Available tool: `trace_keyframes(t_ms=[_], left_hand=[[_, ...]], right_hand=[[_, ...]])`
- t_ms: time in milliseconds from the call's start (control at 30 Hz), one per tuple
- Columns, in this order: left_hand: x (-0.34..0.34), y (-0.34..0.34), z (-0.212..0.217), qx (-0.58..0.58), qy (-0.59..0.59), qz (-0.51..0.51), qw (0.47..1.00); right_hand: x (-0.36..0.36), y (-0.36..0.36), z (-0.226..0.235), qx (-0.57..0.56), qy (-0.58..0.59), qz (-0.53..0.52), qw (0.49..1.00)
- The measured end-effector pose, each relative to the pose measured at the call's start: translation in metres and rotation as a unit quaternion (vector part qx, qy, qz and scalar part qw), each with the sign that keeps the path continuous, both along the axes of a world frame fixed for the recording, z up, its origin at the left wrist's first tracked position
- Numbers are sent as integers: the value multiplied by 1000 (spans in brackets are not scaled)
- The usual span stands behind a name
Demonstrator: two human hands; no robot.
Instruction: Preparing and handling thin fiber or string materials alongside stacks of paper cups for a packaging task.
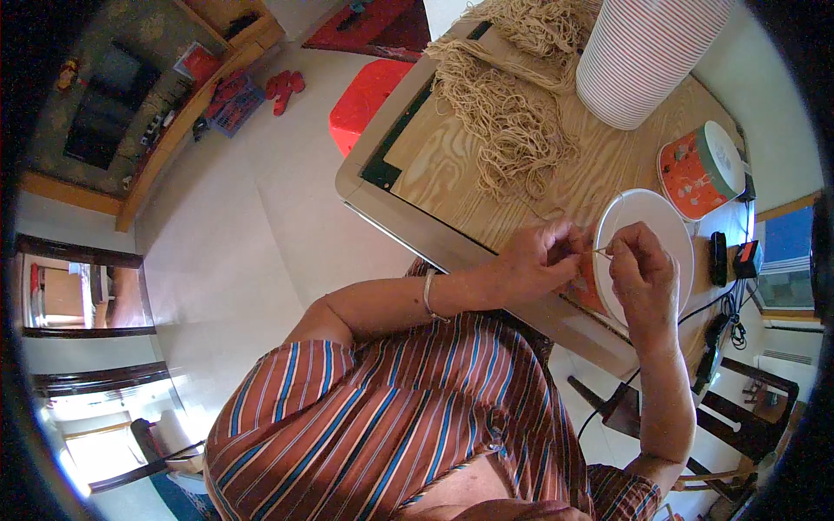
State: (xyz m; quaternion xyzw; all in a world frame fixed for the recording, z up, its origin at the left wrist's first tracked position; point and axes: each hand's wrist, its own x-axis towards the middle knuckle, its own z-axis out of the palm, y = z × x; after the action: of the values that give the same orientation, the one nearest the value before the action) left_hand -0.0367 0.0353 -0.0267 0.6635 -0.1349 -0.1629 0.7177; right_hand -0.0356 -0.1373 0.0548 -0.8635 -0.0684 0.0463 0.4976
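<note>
My left hand (540,260), with a bangle on its wrist, and my right hand (645,276) meet over a round paper bucket (669,227), white inside and orange outside. Both hands pinch a short stretch of thin tan twine (600,252) between their fingertips. The bucket stands near the table's front edge, its open mouth facing up. Just beyond my left hand lies a loose tangle of tan twine (521,135). My fingers partly cover the bucket's near side, and where the twine's ends go is hard to make out.
A tall stack of nested paper buckets (643,65) stands at the back of the wooden table (434,165). An orange and green patterned tub (695,178) sits at the right, near black cables (737,321). Left of the table is a red stool (365,100).
</note>
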Motion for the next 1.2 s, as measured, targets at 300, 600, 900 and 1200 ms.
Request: trace_keyframes(t_ms=[300, 600, 900, 1200], left_hand=[[2, -4, -5, 55, -134, 68, 987], [11, 11, 20, 72, -121, 50, 989], [21, 1, 6, 8, -262, 18, 965], [23, 4, 22, 5, -211, -13, 977]], right_hand=[[-3, 2, 1, 47, 19, -10, 999], [0, 0, 2, 23, 14, 11, 1000], [-1, 0, 10, 32, 20, 11, 999], [-1, -2, 20, 87, 80, -25, 993]])
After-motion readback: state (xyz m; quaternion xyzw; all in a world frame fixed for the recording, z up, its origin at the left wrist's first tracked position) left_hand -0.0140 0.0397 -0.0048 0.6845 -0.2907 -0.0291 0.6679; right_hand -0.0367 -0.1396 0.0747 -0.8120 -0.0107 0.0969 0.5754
